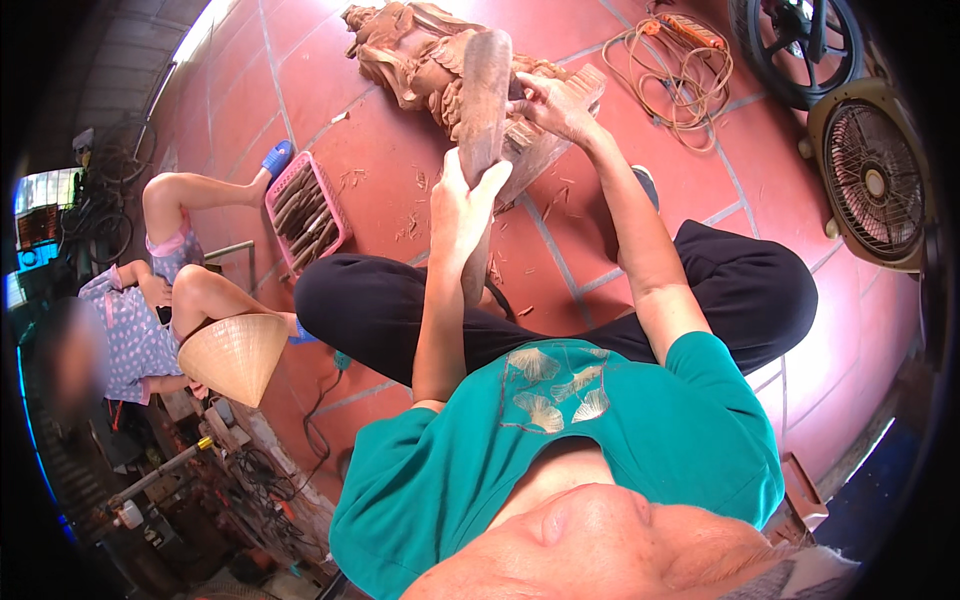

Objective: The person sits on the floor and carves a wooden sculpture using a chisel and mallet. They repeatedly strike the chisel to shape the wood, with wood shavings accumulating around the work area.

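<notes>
I sit cross-legged on a red tiled floor before a reddish wooden carving [410,55] that lies on a wooden block [560,120]. My left hand [465,200] grips the handle of a long wooden mallet [486,95], held upright over the carving. My right hand [555,105] rests on the carving's near end, fingers curled round a slim chisel that is mostly hidden behind the mallet head. Wood chips [415,225] are scattered on the tiles between the carving and my knees.
A pink basket of tools [305,210] lies at the left. Another person sits beyond it beside a conical straw hat [235,355]. A coiled orange cable [680,70], a box fan [875,175] and a round black fan [800,40] stand at the right.
</notes>
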The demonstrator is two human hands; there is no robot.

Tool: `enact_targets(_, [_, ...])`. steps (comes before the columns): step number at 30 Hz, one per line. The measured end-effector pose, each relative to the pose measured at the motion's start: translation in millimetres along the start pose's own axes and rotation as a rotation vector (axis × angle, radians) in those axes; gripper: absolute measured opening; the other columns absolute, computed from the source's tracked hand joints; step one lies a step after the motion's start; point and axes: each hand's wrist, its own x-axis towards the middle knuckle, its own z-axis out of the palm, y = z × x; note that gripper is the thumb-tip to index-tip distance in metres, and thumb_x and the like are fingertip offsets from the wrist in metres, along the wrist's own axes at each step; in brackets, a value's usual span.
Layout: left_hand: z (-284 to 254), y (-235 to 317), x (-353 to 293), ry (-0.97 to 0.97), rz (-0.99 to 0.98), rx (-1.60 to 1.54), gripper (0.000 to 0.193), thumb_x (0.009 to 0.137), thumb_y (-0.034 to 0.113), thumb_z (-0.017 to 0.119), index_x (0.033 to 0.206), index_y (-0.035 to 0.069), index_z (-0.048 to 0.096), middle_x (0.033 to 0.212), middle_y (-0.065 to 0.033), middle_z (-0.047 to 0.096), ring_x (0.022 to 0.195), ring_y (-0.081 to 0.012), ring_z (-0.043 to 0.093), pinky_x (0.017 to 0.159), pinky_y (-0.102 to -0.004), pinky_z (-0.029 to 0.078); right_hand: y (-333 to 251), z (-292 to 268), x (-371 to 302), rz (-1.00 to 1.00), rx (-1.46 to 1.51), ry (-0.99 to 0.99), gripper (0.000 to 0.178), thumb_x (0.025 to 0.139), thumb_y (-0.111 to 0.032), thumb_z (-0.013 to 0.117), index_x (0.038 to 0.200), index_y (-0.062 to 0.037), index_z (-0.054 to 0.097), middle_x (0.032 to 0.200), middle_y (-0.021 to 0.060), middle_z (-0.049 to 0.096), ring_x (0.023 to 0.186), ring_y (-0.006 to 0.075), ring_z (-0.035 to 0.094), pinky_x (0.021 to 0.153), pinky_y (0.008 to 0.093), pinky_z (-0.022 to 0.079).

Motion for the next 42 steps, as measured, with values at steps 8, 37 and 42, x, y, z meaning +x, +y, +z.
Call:
enact_targets(8, [9.5, 14.0, -7.1, 0.223, 0.110, -0.109, 0.052, 0.090, 0.027, 0.074, 0.122, -0.002, 0.046, 0.089, -0.0272, 0.070, 0.073, -0.0352, 0.071, 0.062, -0.0442, 0.054, -12.9, -2.2, -0.2, -0.081, -0.049, -0.023, 0.036, 0.089, -0.032, 0.074, 0.114, -0.0081, 0.063, 0.085, 0.0139, 0.068, 0.075, 0.0262, 0.067, 0.066, 0.0400, 0.049])
enact_targets(37, [-4.7, -16.8, -12.3, -0.009, -0.093, -0.545, 0.032, 0.092, 0.027, 0.072, 0.108, 0.005, 0.056, 0.070, -0.0020, 0.058, 0.051, -0.0099, 0.055, 0.045, -0.0259, 0.047, 8.8, -0.9, -23.0, 0.063, 0.200, 0.199, 0.028, 0.093, -0.025, 0.071, 0.112, -0.0049, 0.063, 0.084, 0.0084, 0.069, 0.074, 0.0157, 0.066, 0.069, 0.0335, 0.052])
enact_targets(42, [-5.1, -15.6, -14.0, -0.010, -0.088, -0.520, 0.033, 0.092, 0.027, 0.072, 0.109, 0.003, 0.056, 0.071, -0.0023, 0.058, 0.052, -0.0089, 0.054, 0.046, -0.0251, 0.047, 10.0, 1.1, -23.2, 0.032, 0.206, 0.225, 0.028, 0.093, -0.025, 0.072, 0.110, -0.0049, 0.063, 0.083, 0.0084, 0.069, 0.073, 0.0166, 0.066, 0.068, 0.0340, 0.051])
